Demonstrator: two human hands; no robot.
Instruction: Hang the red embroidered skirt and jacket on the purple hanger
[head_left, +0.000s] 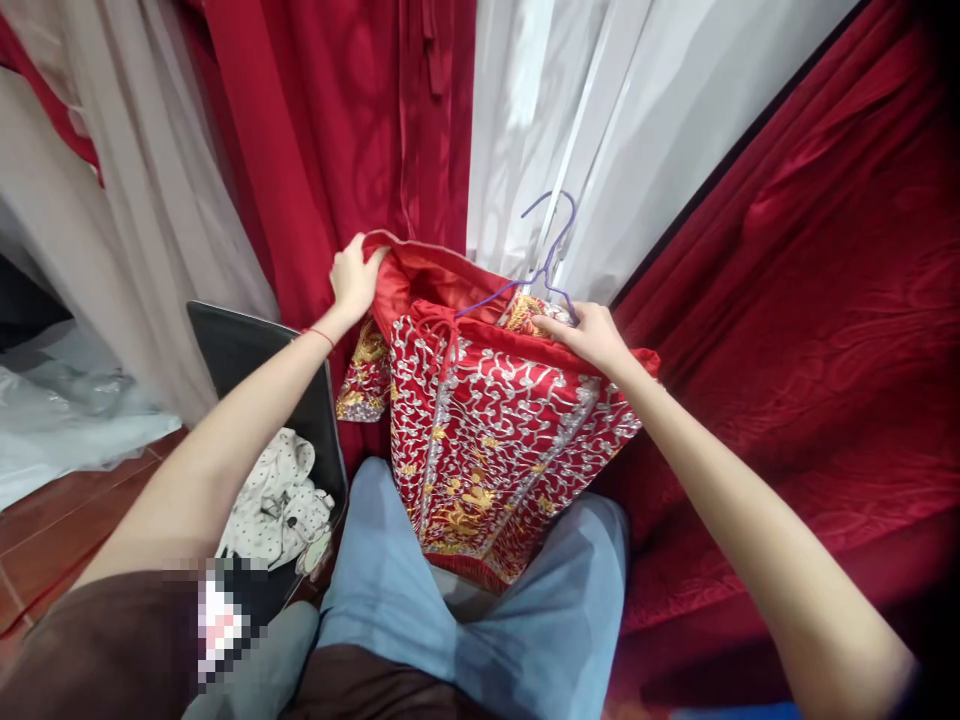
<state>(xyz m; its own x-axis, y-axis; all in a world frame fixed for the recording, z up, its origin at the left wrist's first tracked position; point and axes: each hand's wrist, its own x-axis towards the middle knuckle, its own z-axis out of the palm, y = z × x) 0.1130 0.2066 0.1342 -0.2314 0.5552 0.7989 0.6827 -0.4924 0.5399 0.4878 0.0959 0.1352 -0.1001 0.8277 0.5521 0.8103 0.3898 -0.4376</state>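
The embroidered red garment (495, 440) hung between both grips, its waistband pinched at one top corner by the left hand (354, 278), the other by the right hand (589, 338).

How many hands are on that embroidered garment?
2: the left hand gripping the red garment at its upper left, the right hand at its top edge, by the purple hanger.

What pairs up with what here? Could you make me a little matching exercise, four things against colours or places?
1. hanger
2. wrist string
3. crumpled cloth
4. embroidered garment

A. white with dark dots
B. red with silver and gold
C. purple
D. around the left wrist

Right pairs: 1-C, 2-D, 3-A, 4-B
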